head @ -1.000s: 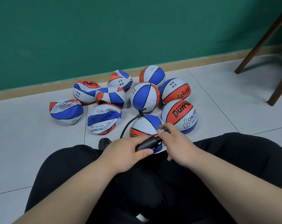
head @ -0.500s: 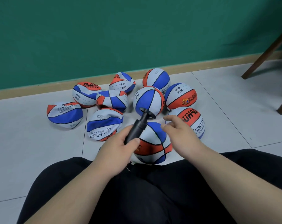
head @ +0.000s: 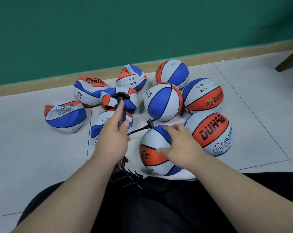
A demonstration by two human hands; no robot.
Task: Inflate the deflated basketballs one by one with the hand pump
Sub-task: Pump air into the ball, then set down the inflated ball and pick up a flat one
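Black pump [head: 123, 114] sits between fingers [head: 119, 107] of left hand [head: 112, 140].

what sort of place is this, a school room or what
Probably a school or kindergarten room, though that is a guess. The basketball marked CHILDREN and its neighbour with printed class and name lines suggest pupils' gear; the tiled floor, green wall and wooden skirting show an indoor room.

A chair leg [head: 288, 60] stands on grey tiles [head: 33, 157] by a green wall [head: 142, 31].

wear: black trousers [head: 167, 207] (plain cloth, both legs) | forearms [head: 78, 187]: bare to frame edge
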